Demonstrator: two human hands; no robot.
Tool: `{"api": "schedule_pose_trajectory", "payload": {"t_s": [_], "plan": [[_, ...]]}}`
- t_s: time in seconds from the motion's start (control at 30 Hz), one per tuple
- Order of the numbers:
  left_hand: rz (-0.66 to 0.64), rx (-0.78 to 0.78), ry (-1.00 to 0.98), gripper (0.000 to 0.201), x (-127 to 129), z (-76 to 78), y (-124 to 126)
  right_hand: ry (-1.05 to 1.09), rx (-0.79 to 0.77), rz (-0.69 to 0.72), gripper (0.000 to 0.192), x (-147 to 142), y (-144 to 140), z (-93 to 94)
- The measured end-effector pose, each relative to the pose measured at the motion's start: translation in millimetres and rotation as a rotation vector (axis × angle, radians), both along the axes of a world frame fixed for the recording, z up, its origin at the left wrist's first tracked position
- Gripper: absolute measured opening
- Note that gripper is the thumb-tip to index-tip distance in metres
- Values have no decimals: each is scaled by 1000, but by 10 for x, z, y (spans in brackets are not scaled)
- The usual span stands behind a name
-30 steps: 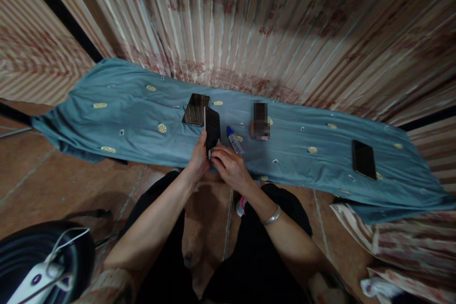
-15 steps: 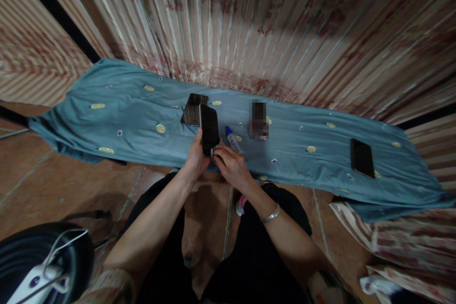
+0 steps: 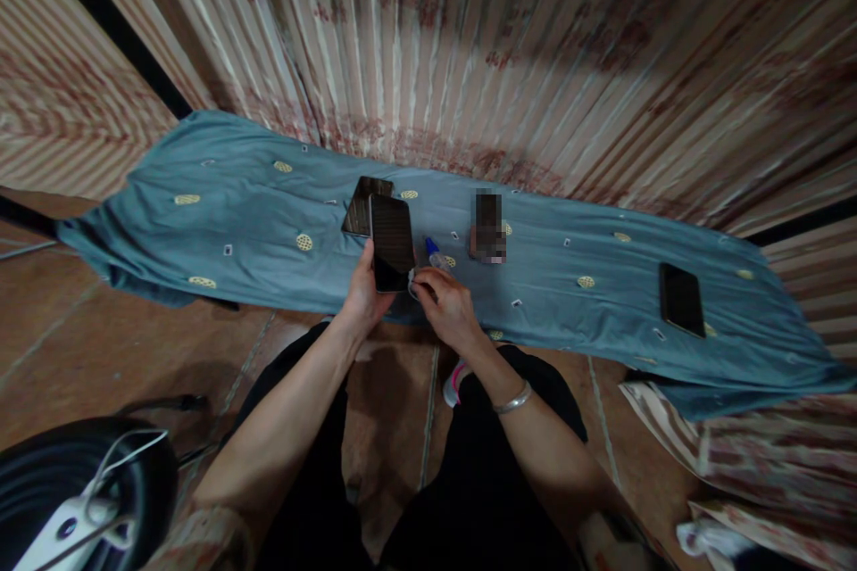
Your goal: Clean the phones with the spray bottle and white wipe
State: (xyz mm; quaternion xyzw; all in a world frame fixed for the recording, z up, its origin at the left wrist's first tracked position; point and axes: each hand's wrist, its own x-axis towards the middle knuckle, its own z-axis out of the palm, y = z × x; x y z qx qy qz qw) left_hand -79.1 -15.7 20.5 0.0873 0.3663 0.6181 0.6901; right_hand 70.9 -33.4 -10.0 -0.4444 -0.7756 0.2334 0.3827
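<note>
Left hand (image 3: pixel 365 294) gripping phone (image 3: pixel 392 242) screen-up, steadying it; right hand (image 3: pixel 447 308) pinching small white piece (image 3: pixel 414 286) at phone's lower corner, beside bottle (image 3: pixel 435 252).

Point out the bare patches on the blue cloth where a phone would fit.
Free: the blue cloth left of the flat phone, and the stretch between the blurred item and the far-right phone. Crowded: the middle, where the left hand grips the held phone beside the right hand and small bottle.
</note>
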Motion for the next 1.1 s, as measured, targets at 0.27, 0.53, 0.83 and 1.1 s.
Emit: {"api": "schedule_pose_trajectory", "payload": {"t_s": [0.27,0.53,0.83,1.1], "plan": [[-3,-44,-27,42,50,72,-56,17,23,-49,14,17,63,3],[-24,-52,16,37,19,55,-70,-7,5,-20,15,14,70,-2],[-73,-58,-33,35,41,49,-99,23,23,-62,17,29,147,-16],[-55,-147,-21,53,62,193,-120,39,10,-46,17,29,123,-18]]}}
